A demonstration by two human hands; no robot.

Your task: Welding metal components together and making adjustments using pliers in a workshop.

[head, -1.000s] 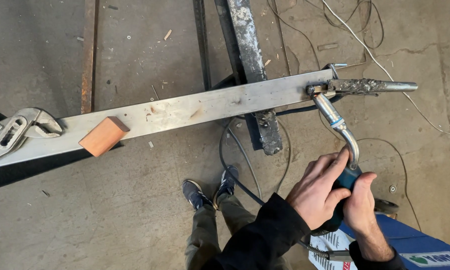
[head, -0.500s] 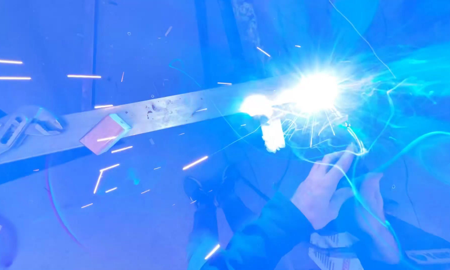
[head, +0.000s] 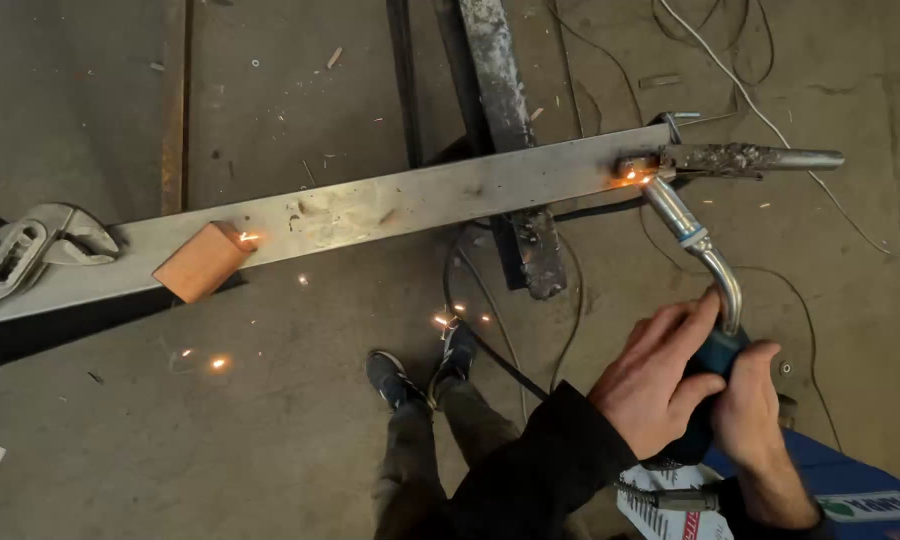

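Gripping the welding torch [head: 705, 290] in my left hand [head: 655, 385] and right hand [head: 750, 415]; chrome gooseneck tip touches scuffed flat steel bar [head: 390, 210], copper block [head: 202, 262] resting on it.

A long steel bar [head: 390, 205] runs across the floor [head: 270, 420]. A block [head: 202, 262] rests on its left part, with a clamp [head: 25, 250] further left. At its right end sits the torch nozzle [head: 660, 190], beside a rod [head: 750, 157]. A beam [head: 510, 140] crosses beneath the bar's middle.
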